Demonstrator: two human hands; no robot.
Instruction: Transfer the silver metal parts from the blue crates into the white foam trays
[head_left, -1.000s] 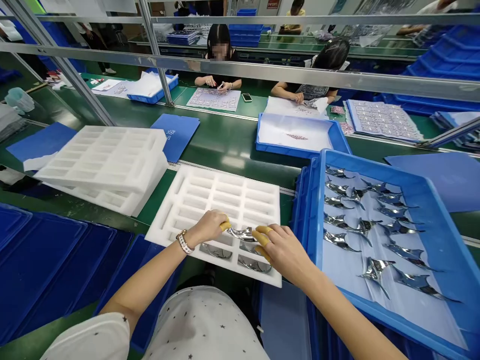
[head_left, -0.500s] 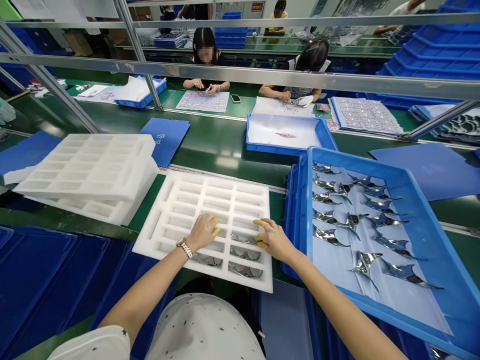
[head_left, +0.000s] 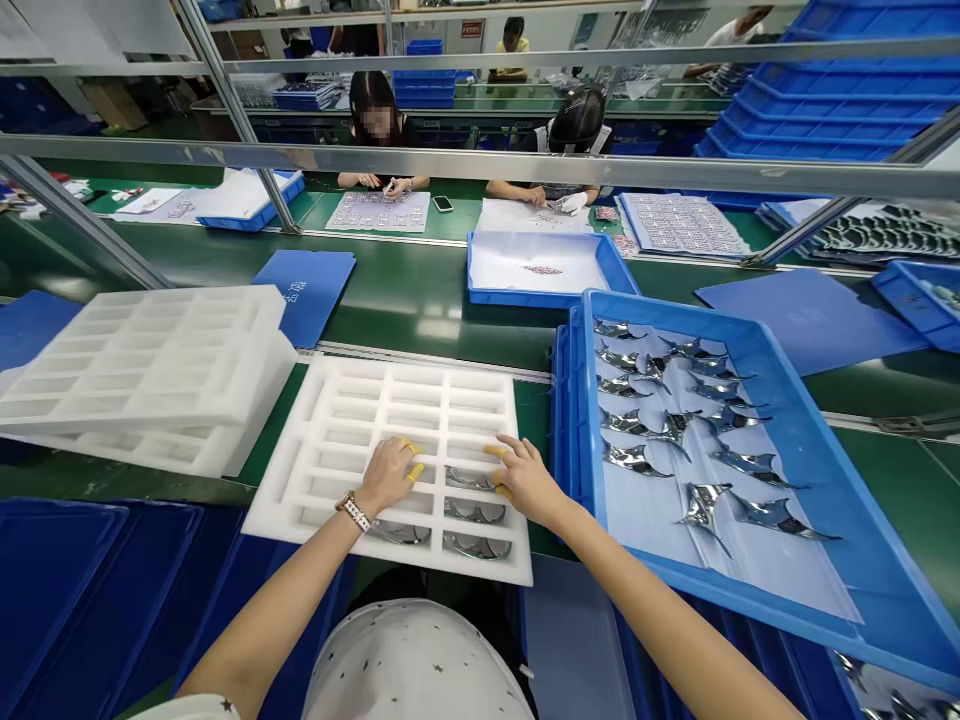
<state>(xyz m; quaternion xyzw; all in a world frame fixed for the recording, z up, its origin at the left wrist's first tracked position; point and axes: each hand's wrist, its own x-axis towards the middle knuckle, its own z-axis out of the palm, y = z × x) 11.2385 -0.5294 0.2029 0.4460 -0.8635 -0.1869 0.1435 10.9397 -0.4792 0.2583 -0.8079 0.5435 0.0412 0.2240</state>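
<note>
My left hand (head_left: 386, 476) rests on the white foam tray (head_left: 300, 500), its fingertips in yellow finger cots and a bracelet watch on the wrist. My right hand (head_left: 525, 482), also with yellow cots, lies open on the tray's right side, just above a curved chrome piece (head_left: 471, 479) in a slot. Neither hand holds anything. Several more chrome pieces sit in the tray's near slots, including one (head_left: 476, 546) by the front edge. A blue crate (head_left: 787, 400) to my right holds several shiny metal pieces (head_left: 705, 505) on a pale liner.
Stacked foam trays (head_left: 142, 380) lie to the left on the green conveyor belt (head_left: 420, 320), beside a blue sheet (head_left: 304, 295). Across the belt, a metal rail (head_left: 480, 160) runs in front of two co-workers (head_left: 379, 130) seated at papers. A white-lined blue crate (head_left: 540, 265) stands beyond.
The chrome piece held between my hands now lies in a tray slot. My hands have moved apart and let go of it. The view has drifted slightly, with the tray lower left.
</note>
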